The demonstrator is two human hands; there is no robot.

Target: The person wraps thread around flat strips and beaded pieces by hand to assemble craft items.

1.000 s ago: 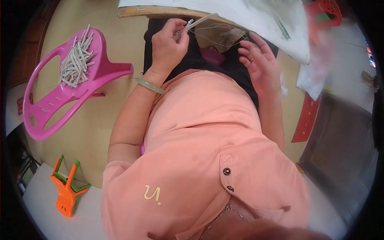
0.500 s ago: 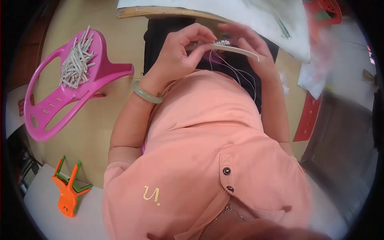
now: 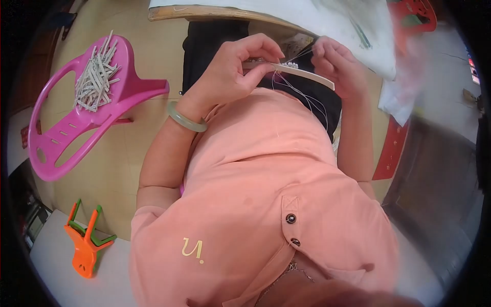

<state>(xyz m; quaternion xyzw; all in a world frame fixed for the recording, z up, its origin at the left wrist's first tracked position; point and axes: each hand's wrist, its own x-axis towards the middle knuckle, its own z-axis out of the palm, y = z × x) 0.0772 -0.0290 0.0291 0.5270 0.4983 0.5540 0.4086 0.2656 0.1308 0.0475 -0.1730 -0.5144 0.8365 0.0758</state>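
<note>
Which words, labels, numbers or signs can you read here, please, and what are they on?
"in": yellow, upside down, on the shirt; stylised, so my reading is tentative.
Pale marks on the red sheet: too small to read.
Marks on the strip pile: too small to tell.
White strip: nothing readable.

A pink plastic chair [image 3: 128, 84] with looped arms at left; below it, a small orange-and-green plastic chair [image 3: 83, 250]; at right, a flat red strip [image 3: 391, 154].
</note>
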